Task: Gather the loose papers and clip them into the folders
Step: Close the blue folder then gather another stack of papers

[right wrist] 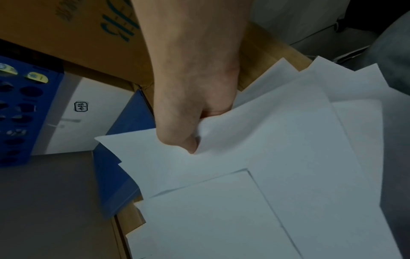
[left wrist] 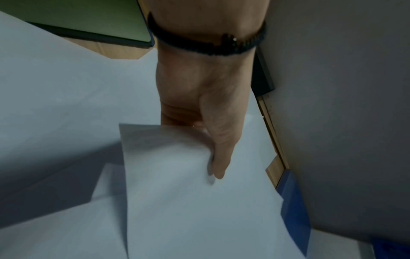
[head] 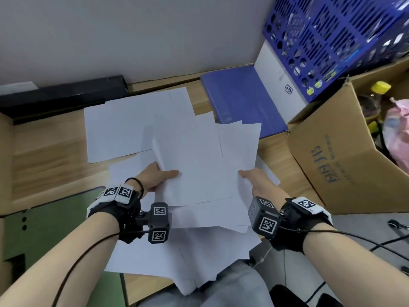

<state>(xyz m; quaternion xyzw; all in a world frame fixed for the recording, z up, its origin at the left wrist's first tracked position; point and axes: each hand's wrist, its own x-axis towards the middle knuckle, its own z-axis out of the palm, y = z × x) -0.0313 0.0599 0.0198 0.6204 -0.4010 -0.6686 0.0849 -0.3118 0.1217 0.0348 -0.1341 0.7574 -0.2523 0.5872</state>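
Observation:
Both hands hold a fanned bunch of white papers [head: 199, 156] above the wooden desk. My left hand [head: 159, 176] pinches the bunch at its left edge, thumb on top [left wrist: 218, 157], fingers hidden beneath the held papers [left wrist: 199, 201]. My right hand [head: 252, 178] pinches the right edge of the held papers [right wrist: 277, 157], thumb pressed on top [right wrist: 190, 145]. More loose sheets [head: 124, 127] lie scattered on the desk and hang over its near edge [head: 188, 258]. A blue folder [head: 243, 100] lies shut at the back right, its edge [right wrist: 115, 175] under the sheets.
An open cardboard box [head: 340, 151] with clutter stands at the right. A blue perforated basket [head: 336, 41] sits on a white box [head: 281, 85] behind the folder. A black bar [head: 64, 94] lies at the back left, a green panel [head: 51, 229] at the near left.

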